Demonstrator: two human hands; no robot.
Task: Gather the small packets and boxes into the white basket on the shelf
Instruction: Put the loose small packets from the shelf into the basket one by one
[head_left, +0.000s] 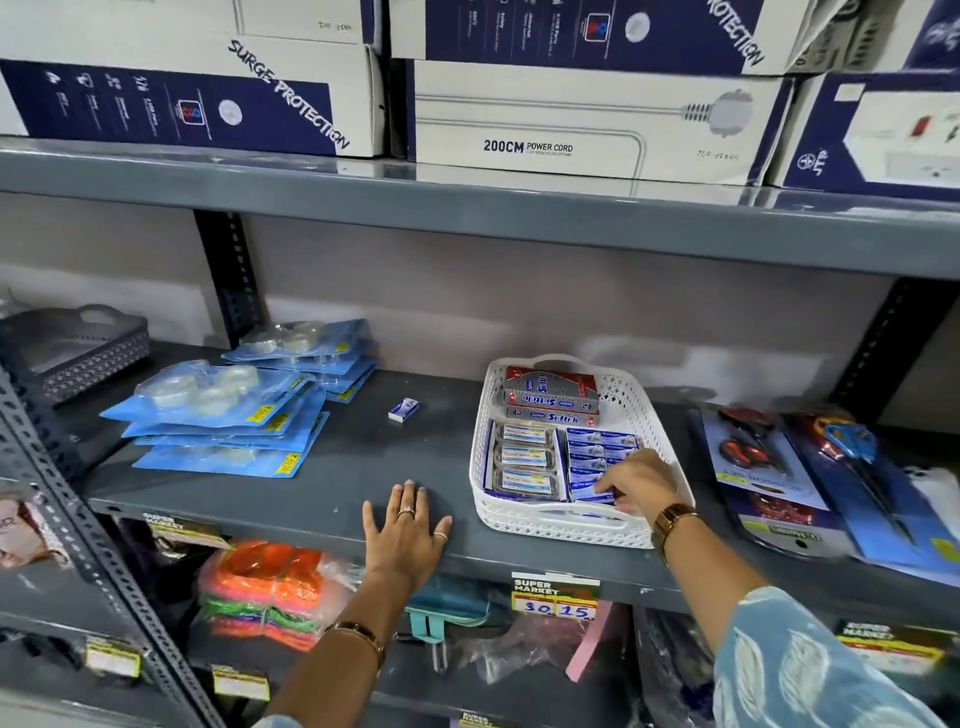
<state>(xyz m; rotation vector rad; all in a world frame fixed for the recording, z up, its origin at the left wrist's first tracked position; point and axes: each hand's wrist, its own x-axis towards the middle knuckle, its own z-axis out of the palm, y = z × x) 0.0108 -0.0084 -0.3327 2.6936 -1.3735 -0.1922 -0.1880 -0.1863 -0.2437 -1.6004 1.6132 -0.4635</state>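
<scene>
Half-hidden blue packets under right hand

We are standing in a shop: "SUPER MARKET" price tags are hanging off grey steel shelves (boxed power cords overhead).

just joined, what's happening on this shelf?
A person is filling the white basket on the grey shelf with small stationery boxes. The right hand is down inside the basket, fingers on the blue packets at its front right. The left hand rests flat on the shelf edge, holding nothing. One small box lies loose on the shelf, left of the basket.
</scene>
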